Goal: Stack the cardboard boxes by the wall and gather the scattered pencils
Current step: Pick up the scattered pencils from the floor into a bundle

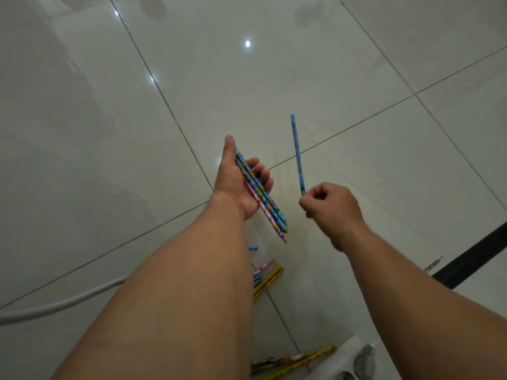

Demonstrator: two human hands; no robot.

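Now we pinch the light-looking, stiff blue pencil (297, 154) by its lower end in our right hand (332, 212), left hand (236, 185) fingers (259, 167) curled round the bundle (263, 198).

Left, the pencil bundle (274, 212); right, the single pencil (298, 157) (loose pencils (267, 278) nearer).

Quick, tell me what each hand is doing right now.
Left hand: closed round a bundle of patterned pencils.
Right hand: closed, pinching one blue pencil by its lower end.
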